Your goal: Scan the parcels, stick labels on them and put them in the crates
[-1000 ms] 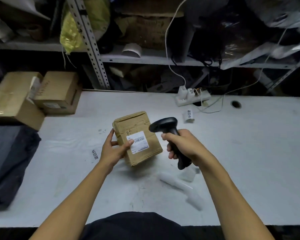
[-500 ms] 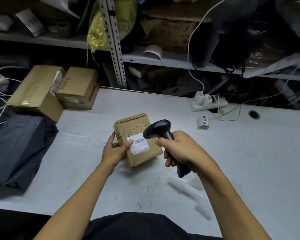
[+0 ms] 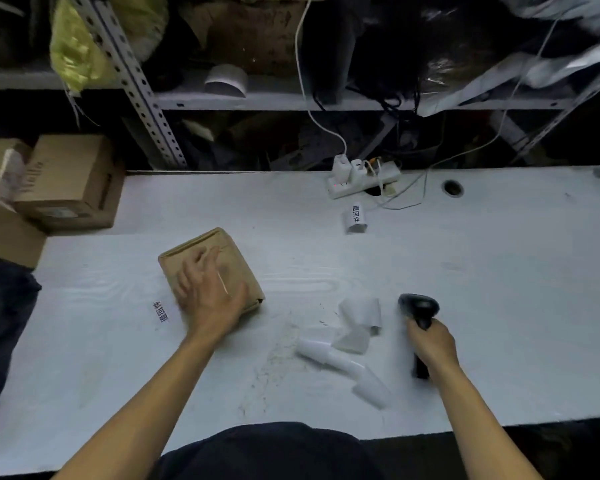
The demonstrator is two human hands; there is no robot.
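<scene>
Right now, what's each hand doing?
Left hand: open, flat on the brown cardboard parcel.
Right hand: gripping the black handheld barcode scanner.

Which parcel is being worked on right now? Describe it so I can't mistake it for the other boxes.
On the white table, look left of centre, under the left hand. The parcel is a flat brown cardboard packet lying alone; the two bigger cartons sit stacked at the table's far-left corner, untouched.

Our left hand (image 3: pixel 210 294) lies flat, fingers spread and blurred; our right hand (image 3: pixel 432 344) is curled in a grip — both forearms bare, reaching forward.
</scene>
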